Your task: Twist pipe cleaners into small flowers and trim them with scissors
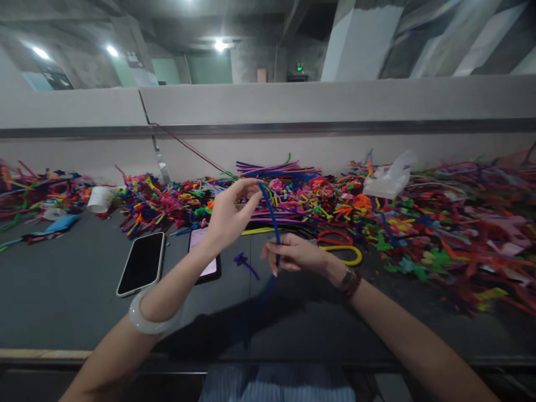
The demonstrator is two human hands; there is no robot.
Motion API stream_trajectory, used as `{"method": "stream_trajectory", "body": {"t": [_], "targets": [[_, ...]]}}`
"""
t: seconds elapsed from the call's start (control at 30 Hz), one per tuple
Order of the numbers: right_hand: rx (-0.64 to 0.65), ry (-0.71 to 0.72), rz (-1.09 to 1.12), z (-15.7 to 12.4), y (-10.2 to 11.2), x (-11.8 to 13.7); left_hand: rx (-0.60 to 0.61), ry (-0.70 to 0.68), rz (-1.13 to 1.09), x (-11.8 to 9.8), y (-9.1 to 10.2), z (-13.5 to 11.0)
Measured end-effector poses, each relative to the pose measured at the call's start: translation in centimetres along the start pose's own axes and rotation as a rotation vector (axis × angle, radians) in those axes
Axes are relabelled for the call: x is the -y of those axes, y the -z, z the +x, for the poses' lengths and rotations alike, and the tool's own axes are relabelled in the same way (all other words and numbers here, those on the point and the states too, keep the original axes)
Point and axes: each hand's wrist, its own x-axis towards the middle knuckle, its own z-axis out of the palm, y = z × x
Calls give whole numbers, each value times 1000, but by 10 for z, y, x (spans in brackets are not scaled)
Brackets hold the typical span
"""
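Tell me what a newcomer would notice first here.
The bright heap of pipe cleaners sprawls across the back of the dark table, widest at right. In front, the left hand and right hand pinch a blue pipe cleaner between them; a dark phone lies at left.

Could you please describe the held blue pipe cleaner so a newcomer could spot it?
On the dark table, before the heap of coloured pipe cleaners, find two hands. The blue pipe cleaner arcs from the left hand down to the right hand, the only one held off the table.
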Motion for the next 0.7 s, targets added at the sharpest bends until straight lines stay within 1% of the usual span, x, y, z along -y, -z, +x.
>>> {"method": "stream_trajectory", "body": {"t": [0.03, 0.1, 0.13, 0.23, 0.27, 0.33, 0.43, 0.5, 0.63, 0.7], "targets": [[-13, -43, 20, -1, 4, -3, 14, 19, 41, 9, -3, -5], [-58, -89, 63, -5, 16, -10, 86, 79, 145, 26, -7, -20], [-80, -105, 104, -7, 23, -15, 152, 92, 217, 33, -10, -30], [-177, -96, 220, -15, 41, -28, 498, 13, 456, 42, -12, -64], [-198, -94, 262, -16, 45, -32, 581, 10, 547, 42, -12, -73], [-226, -79, 351, -17, 50, -39, 652, 41, 698, 40, -9, -87], [-206, -78, 495, -15, 52, -47, 723, 83, 838, 41, -4, -93], [-182, -78, 543, -14, 51, -51, 742, 93, 892, 47, -1, -92], [-174, -59, 510, -12, 46, -56, 729, 103, 979, 67, 6, -83], [-165, -57, 481, -12, 43, -56, 719, 134, 1030, 72, 8, -78]]}}
